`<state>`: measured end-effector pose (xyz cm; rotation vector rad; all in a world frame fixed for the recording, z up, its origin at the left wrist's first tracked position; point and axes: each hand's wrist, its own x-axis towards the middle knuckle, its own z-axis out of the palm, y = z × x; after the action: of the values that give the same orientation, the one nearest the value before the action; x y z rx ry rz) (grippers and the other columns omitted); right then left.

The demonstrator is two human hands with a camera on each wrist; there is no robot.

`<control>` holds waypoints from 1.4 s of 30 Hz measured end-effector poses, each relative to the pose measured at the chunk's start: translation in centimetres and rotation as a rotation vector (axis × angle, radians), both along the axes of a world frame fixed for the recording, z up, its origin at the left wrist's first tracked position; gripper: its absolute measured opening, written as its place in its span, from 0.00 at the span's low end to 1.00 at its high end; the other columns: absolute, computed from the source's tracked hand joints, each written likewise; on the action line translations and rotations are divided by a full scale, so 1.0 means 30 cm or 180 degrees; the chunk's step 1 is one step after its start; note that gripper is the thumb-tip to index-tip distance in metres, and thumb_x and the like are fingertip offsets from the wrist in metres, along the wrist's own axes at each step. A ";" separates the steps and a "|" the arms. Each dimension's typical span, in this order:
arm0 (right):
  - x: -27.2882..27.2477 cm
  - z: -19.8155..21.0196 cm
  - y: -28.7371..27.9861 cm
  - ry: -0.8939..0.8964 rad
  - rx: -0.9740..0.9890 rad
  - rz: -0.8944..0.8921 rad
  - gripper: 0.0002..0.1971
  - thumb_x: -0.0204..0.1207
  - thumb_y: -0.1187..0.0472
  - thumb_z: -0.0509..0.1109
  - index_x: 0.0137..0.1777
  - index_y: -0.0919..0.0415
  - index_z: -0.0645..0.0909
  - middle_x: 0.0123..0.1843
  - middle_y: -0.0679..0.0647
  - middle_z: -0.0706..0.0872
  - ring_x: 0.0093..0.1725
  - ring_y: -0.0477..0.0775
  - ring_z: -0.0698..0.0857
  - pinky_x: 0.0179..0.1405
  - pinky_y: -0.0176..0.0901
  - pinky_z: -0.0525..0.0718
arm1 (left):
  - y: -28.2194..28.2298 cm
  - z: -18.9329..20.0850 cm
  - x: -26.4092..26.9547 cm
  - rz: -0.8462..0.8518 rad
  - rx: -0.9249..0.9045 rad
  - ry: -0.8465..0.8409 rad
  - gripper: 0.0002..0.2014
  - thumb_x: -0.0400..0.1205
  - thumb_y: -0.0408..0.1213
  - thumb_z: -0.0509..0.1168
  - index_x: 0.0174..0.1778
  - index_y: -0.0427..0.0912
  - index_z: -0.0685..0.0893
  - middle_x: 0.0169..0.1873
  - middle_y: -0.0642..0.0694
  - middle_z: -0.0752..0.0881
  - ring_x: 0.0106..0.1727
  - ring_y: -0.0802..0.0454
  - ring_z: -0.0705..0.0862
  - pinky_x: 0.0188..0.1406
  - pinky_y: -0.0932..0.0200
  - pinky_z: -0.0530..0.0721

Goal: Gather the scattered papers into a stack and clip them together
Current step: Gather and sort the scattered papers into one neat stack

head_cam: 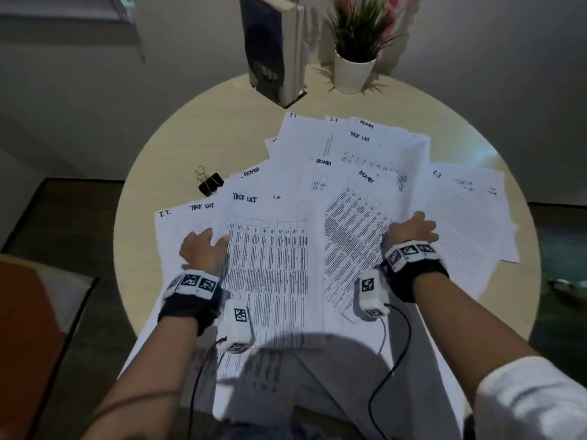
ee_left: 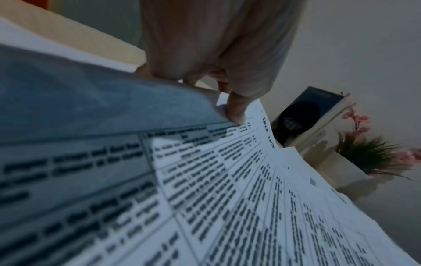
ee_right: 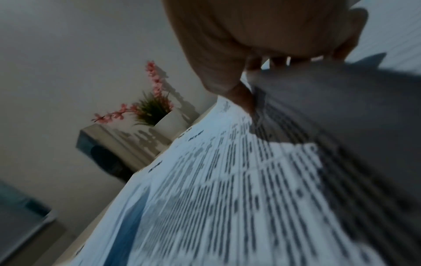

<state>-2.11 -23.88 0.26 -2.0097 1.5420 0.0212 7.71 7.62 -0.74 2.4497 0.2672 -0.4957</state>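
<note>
Pinching outer edges, left grip (head_cam: pixel 203 249) on task-list sheet (head_cam: pixel 270 265), right grip (head_cam: pixel 413 228) on tilted sheet (head_cam: pixel 352 236)

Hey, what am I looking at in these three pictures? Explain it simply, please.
No machine: a person works with bare hands, wearing white cameras with black-and-white markers on both wrists. The wide picture comes from a head camera looking down; the other two look along each hand. On the round pale wooden table lie printed white sheets, a black binder clip, a white-potted plant with pink flowers and upright books. The left hand pinches a white gridded sheet headed task list; the right hand grips a second printed sheet.
</note>
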 end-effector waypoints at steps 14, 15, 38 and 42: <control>-0.018 -0.090 0.268 -0.1255 0.0935 0.0402 0.36 0.74 0.30 0.49 0.49 0.66 0.77 0.49 0.58 0.80 0.52 0.58 0.78 0.53 0.52 0.75 | -0.073 0.020 -0.111 0.0774 -0.1470 0.0293 0.35 0.75 0.38 0.72 0.75 0.39 0.62 0.73 0.35 0.72 0.72 0.38 0.74 0.67 0.48 0.73; -0.030 -0.088 0.295 -0.1029 0.0917 0.0487 0.42 0.69 0.25 0.49 0.55 0.65 0.78 0.56 0.61 0.81 0.59 0.62 0.79 0.61 0.59 0.76 | -0.073 0.012 -0.119 0.0596 -0.1449 0.0543 0.34 0.73 0.41 0.74 0.72 0.35 0.68 0.68 0.35 0.78 0.67 0.39 0.78 0.62 0.50 0.77; 0.070 0.170 0.175 -0.2955 0.2023 0.0120 0.25 0.71 0.49 0.73 0.61 0.68 0.79 0.57 0.60 0.86 0.54 0.58 0.85 0.55 0.54 0.84 | 0.097 0.233 -0.096 -0.0879 -0.1000 -0.0047 0.18 0.81 0.36 0.65 0.26 0.42 0.68 0.23 0.46 0.67 0.26 0.51 0.67 0.27 0.60 0.62; 0.092 0.283 0.068 -0.3255 0.0426 -0.0308 0.10 0.76 0.68 0.62 0.34 0.58 0.77 0.29 0.50 0.73 0.31 0.47 0.71 0.30 0.38 0.71 | 0.111 0.228 -0.106 -0.0241 -0.1340 -0.0089 0.08 0.82 0.34 0.63 0.38 0.37 0.75 0.27 0.46 0.73 0.30 0.48 0.72 0.24 0.63 0.71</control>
<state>0.66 -21.83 8.74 -1.4311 0.9129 -0.7899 4.54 10.95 6.11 2.0589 0.0496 -0.4935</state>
